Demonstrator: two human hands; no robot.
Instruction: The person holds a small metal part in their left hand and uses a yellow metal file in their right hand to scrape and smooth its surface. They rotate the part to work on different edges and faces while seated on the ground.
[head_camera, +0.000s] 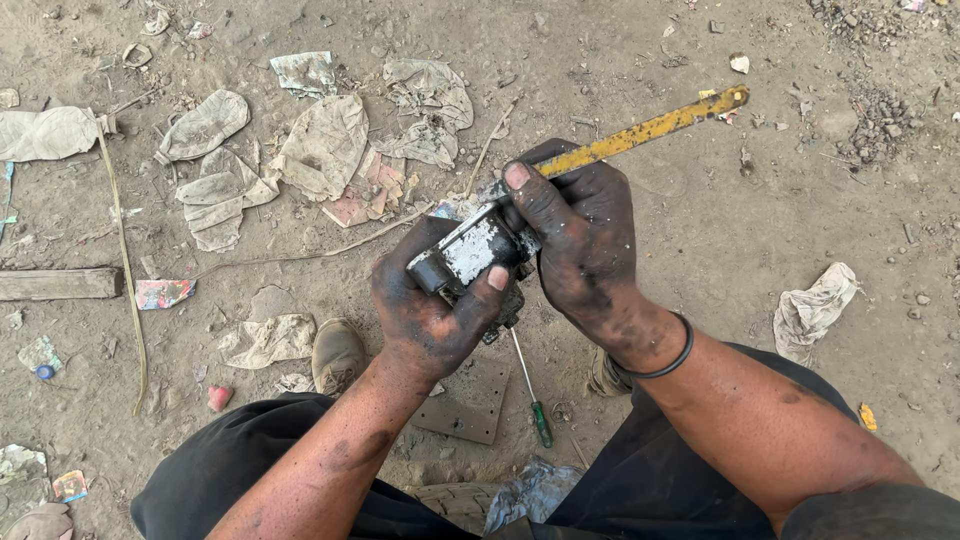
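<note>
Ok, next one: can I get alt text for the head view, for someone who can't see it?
Two grease-blackened hands hold a small grimy metal part above littered dirt ground: the left hand grips it from below, while the right hand presses a yellow flat bar against its top. A green-handled screwdriver, crumpled rags and scraps lie on the ground around the person's shoes.

Count: 2 hands, left hand (430, 305) and right hand (580, 240). 1 grey metal part (468, 250). 1 yellow flat bar (640, 132). 1 green-handled screwdriver (532, 390). 1 flat metal plate (470, 398). 1 black wristband (668, 362). 2 shoes (336, 352). 1 wooden plank (55, 284). Crumpled scraps on ground: too many to count.
</note>
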